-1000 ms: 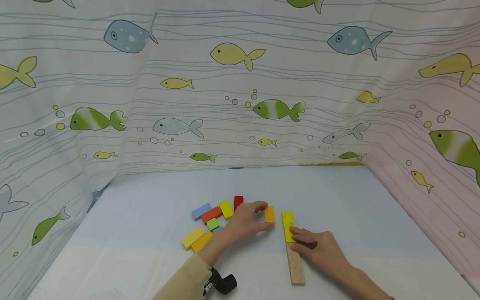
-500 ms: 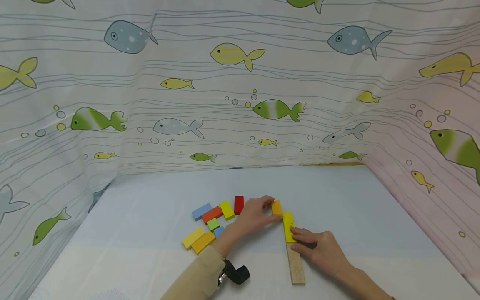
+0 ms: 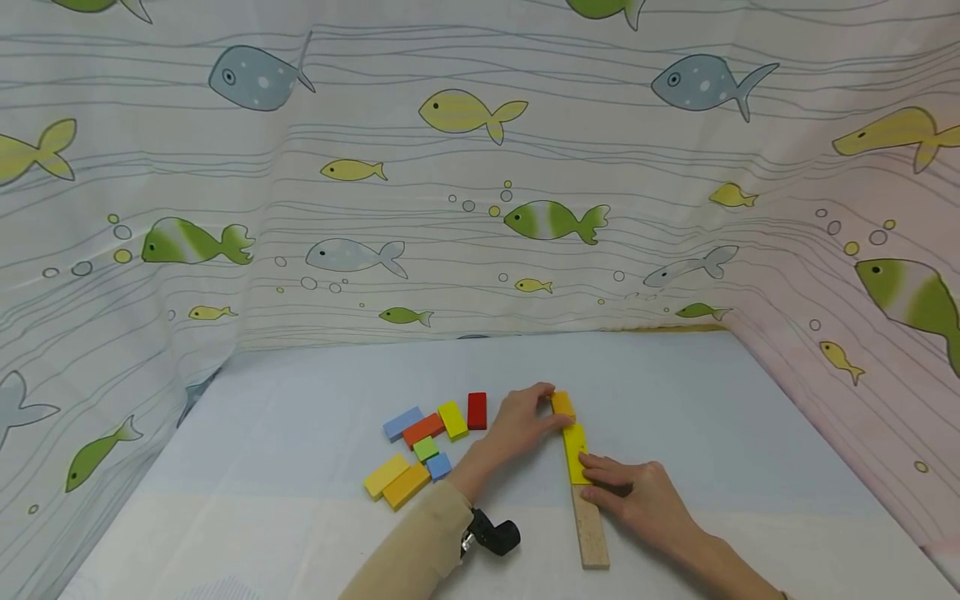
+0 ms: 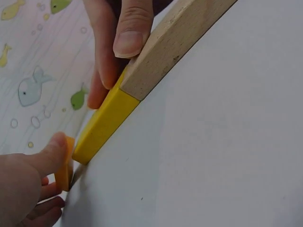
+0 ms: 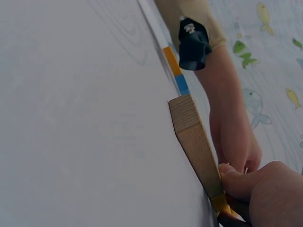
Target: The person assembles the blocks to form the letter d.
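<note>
Between thumb and fingers, my left hand (image 3: pixel 517 425) pinches a small orange block (image 3: pixel 564 405) at the far end of a long yellow block (image 3: pixel 573 446). In the left wrist view the orange block (image 4: pixel 65 177) stands at a slight angle, close by the yellow end. A plain wooden block (image 3: pixel 591 529) continues the row towards me, end to end with the yellow one. My right hand (image 3: pixel 645 496) rests on this row from the right, fingertips on the yellow block and thumb at the wooden block's edge near the joint.
Left of the row lies a loose group of blocks, among them a red one (image 3: pixel 477 411), a green one (image 3: pixel 426 449) and an orange one (image 3: pixel 406 486). A black wrist camera (image 3: pixel 497 535) juts from my left sleeve. A fish-print cloth (image 3: pixel 465 208) surrounds the white table (image 3: pixel 675 392).
My left hand has carried the orange block forward and to the right, from beside the row to the yellow block's far end. My right hand has stayed in place.
</note>
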A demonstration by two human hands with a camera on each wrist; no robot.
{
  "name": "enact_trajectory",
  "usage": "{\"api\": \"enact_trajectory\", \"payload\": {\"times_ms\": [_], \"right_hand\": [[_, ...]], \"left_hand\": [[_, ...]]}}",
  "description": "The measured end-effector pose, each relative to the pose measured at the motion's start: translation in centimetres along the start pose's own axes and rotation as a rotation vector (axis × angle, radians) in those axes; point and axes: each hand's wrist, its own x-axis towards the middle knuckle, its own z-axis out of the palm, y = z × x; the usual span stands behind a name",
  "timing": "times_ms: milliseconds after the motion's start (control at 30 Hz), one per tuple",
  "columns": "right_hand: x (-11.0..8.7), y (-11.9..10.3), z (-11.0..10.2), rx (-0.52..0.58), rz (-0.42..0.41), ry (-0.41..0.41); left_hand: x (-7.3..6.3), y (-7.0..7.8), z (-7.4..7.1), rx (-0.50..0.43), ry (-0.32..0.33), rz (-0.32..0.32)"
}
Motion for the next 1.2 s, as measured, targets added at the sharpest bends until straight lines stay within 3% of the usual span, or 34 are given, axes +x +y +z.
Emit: {"api": "enact_trajectory", "payload": {"times_ms": [700, 1200], "right_hand": [[0.0, 0.2, 0.0, 0.034, -0.005, -0.015], [0.0, -0.1, -0.1, 0.054, 0.026, -0.019]], "left_hand": [[0.3, 1.0, 0.9, 0.056, 0.001, -0.031], [0.1, 0.9, 0.9, 0.053, 0.006, 0.005]]}}
